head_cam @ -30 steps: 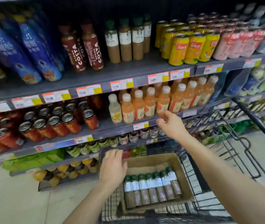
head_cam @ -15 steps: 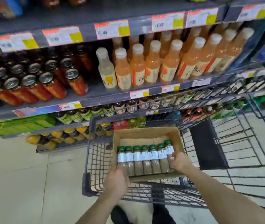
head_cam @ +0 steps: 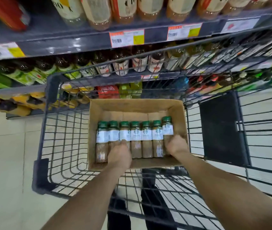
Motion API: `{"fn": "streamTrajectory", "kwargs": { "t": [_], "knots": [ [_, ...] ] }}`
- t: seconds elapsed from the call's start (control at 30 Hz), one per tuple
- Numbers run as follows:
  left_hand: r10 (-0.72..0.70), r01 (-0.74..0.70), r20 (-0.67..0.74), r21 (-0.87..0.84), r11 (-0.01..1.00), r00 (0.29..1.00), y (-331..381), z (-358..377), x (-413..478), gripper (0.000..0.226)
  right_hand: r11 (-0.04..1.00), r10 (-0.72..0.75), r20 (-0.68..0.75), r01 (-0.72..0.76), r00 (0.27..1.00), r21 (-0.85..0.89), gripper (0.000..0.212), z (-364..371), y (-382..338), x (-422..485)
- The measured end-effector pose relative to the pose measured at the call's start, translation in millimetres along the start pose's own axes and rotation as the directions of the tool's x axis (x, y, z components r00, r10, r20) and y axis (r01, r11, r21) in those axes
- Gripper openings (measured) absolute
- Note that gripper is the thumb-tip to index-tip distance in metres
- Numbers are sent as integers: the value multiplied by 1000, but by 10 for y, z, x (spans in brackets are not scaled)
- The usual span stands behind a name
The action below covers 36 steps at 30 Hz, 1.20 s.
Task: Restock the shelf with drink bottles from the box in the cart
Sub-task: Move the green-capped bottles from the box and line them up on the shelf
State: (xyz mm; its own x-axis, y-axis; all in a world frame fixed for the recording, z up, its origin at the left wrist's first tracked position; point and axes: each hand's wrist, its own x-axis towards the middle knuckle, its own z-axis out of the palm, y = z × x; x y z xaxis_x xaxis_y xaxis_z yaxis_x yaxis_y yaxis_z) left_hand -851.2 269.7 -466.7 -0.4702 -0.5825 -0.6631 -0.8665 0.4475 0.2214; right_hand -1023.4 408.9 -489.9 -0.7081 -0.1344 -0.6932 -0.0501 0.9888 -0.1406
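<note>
Seven bottles (head_cam: 136, 138) lie side by side in the box (head_cam: 135, 105), inside the cart (head_cam: 49, 130). Left hand (head_cam: 119, 155) curls over lower bodies near row's left; right hand (head_cam: 176, 145) grips the rightmost. Probably rigid, slick, weighty: grasp mid-body.

1. The box (head_cam: 137, 105) is plain brown cardboard.
2. Its bottles (head_cam: 146, 138) have green caps, white labels and a tan drink (the label print is blurred).
3. The cart (head_cam: 51, 85) is a dark grey wire grid.
4. The shelf (head_cam: 65, 42) edge is dark grey, with white, orange and yellow price tags (head_cam: 127, 39).
5. The floor (head_cam: 4, 155) is pale cream tile.
</note>
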Motion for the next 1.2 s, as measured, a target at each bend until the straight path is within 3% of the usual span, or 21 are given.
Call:
{"fn": "streamTrajectory", "kwargs": {
  "t": [0.1,0.2,0.3,0.57,0.7,0.8,0.9,1.03,1.13,1.2],
  "knots": [
    [-37,37,-7,-33,999,999,118,161,87,39,998,32,-54,-29,998,50,39,182,27,31],
    [-101,96,-60,-78,992,993,175,224,190,51,995,53,-55,-47,997,91,17,248,-8,43],
    [-159,151,-91,-94,984,983,165,199,315,67,997,68,2,-68,998,29,34,274,-38,119],
    [-241,229,-99,-119,966,965,219,197,549,70,993,74,33,-71,997,-89,44,380,-76,189],
    [-204,195,-177,-67,978,963,245,266,527,62,994,107,34,-106,994,-25,68,440,-140,86],
    [-200,180,-192,-117,977,961,307,261,552,58,982,149,49,-154,988,113,68,433,-172,123],
    [-252,215,-162,-219,952,954,304,161,643,58,965,227,51,-232,973,120,65,380,-178,203],
    [-264,248,-51,-207,946,963,248,-16,778,84,946,312,116,-320,943,54,60,297,-264,336],
    [-310,311,25,-104,945,950,286,-51,834,70,958,288,147,-283,946,-57,65,304,-302,387],
    [-342,343,27,-97,934,939,323,-56,858,58,970,202,169,-173,965,-171,63,265,-291,389]
  ]
}}
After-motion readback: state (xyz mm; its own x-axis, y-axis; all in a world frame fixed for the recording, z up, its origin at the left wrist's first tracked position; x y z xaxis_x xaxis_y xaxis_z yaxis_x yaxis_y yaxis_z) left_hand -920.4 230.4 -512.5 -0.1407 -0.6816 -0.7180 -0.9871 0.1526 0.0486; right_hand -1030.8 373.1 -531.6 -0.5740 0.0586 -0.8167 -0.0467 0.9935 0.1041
